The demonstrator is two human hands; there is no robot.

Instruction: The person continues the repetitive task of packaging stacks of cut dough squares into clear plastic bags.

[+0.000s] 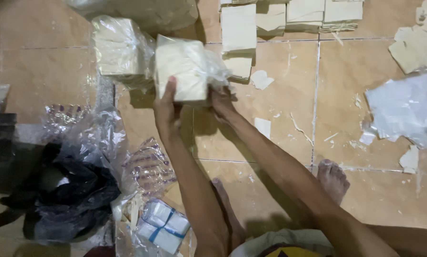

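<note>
The left hand (167, 105) grips the near left edge of a clear bag (194, 66) packed with a square stack of cream paper sheets, thumb up against its face. The right hand (221, 101) is closed on the loose plastic at the bag's right, open end. The bag is held just above the tiled floor (280, 143), in the middle of the scene and a little toward the far side.

Judging from the grip, the step is closing the bag. Done well, the left hand would keep the stack square and tight while the right gathers the slack plastic close against the paper, so that no sheet slips out.

Touching its left side stands a second filled bag (120, 50). Loose paper stacks (289, 16) lie at the far side, crumpled plastic (406, 107) at the right, dark bags (66, 195) at the near left, and a small bundle with blue tape (163, 231) nearest.
</note>
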